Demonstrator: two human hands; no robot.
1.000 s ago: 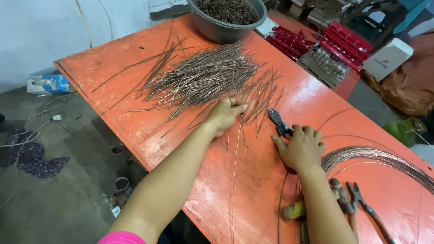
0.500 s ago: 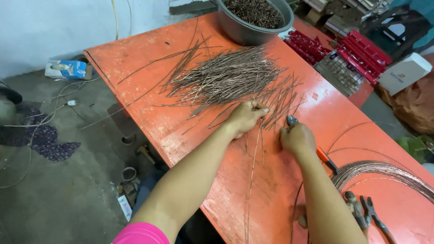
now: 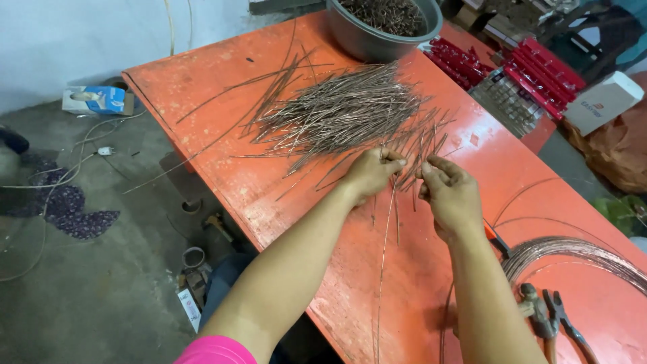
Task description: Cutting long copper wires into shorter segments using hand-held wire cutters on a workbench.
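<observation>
Near the middle of the frame, on the orange-red painted table, both hands meet at the lower edge of the heap of short cut copper-coloured wire pieces. The left hand is closed in a pinch on the upper end of a long thin copper wire strand, which runs from its fingertips straight down toward the bottom edge of the frame. The right hand is curled with its fingers pressed together just beside the left; a second ago it lay lower and to the right, gripping a small cutter, and it has since risen to the wire's tip. An orange handle end shows under its wrist, but whether the cutter's jaws are closed on the wire cannot be told, since the fingers hide them.

Lower right lie a loose coil of copper wire and a pair of dark worn pliers, well apart from the hands. At the top centre, a grey metal bowl of dark small pieces stands touching the heap's far side, with red flat packs to its right. The scattered cut pieces crowd the spot where the hands work.
</observation>
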